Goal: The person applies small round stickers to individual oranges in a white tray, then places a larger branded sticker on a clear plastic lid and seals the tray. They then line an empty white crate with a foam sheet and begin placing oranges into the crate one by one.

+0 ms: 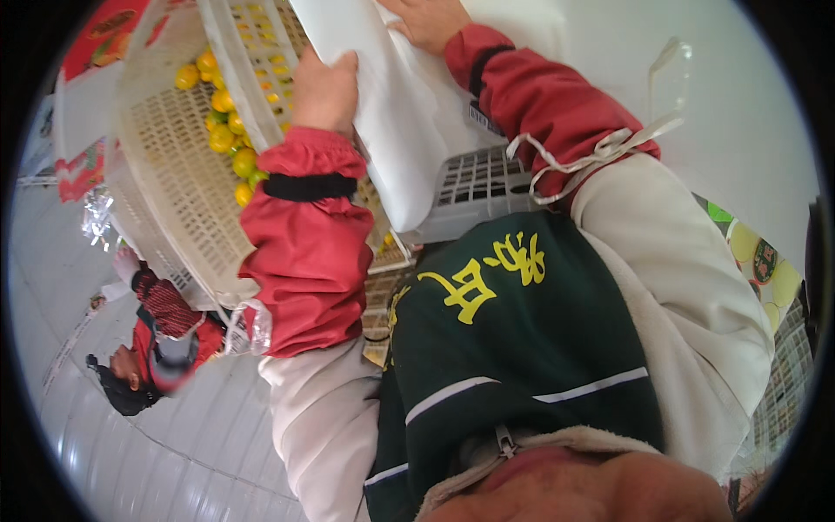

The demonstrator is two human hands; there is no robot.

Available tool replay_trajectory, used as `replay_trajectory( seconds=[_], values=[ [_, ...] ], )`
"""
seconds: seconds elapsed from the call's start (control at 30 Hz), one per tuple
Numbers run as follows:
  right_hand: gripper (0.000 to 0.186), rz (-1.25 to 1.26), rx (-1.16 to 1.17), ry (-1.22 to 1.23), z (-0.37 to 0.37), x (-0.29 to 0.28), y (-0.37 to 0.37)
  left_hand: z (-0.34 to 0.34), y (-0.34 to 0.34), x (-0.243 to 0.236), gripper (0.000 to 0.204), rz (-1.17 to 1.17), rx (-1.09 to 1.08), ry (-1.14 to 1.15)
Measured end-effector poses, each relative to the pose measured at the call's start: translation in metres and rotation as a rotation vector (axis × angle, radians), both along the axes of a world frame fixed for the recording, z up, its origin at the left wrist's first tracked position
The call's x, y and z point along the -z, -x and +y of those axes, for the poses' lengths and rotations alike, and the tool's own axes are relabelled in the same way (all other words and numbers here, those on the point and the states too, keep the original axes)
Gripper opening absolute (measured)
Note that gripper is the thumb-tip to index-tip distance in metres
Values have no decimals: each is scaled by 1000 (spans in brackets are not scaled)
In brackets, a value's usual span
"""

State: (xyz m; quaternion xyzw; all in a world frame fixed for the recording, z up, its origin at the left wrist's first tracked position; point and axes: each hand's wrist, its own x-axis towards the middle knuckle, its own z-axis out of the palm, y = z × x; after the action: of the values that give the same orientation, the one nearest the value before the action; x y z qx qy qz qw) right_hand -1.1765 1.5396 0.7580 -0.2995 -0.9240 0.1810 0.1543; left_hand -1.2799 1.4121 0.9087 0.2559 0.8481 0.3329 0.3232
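My left hand (323,91), in a red sleeve cover with a black band, grips the edge of a smooth white sheet (391,148). Higher up and to the right, my right hand (435,22) has its fingers curled on the same sheet. Just left of my left hand, yellow and greenish citrus fruits (222,135) lie in a cream slotted plastic crate (161,157). A grey grid-sided basket (474,183) shows beneath the white sheet, between my forearms.
A co-worker (156,339) in a dark cap and red clothing is at the lower left, beside the crate. Red printed cartons (91,39) are at the upper left. A large pale surface (722,122) fills the right, with a printed carton (752,265) below it.
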Motion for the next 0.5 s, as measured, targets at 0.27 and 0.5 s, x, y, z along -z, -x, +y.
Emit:
replay_trajectory(
  seconds=[0.27, 0.5],
  values=[
    [53, 2, -40, 32, 8, 0, -1, 10, 5, -6, 38, -37, 8, 18],
    [53, 77, -46, 3, 10, 11, 0, 13, 2, -9, 38, 19, -16, 4]
  ],
)
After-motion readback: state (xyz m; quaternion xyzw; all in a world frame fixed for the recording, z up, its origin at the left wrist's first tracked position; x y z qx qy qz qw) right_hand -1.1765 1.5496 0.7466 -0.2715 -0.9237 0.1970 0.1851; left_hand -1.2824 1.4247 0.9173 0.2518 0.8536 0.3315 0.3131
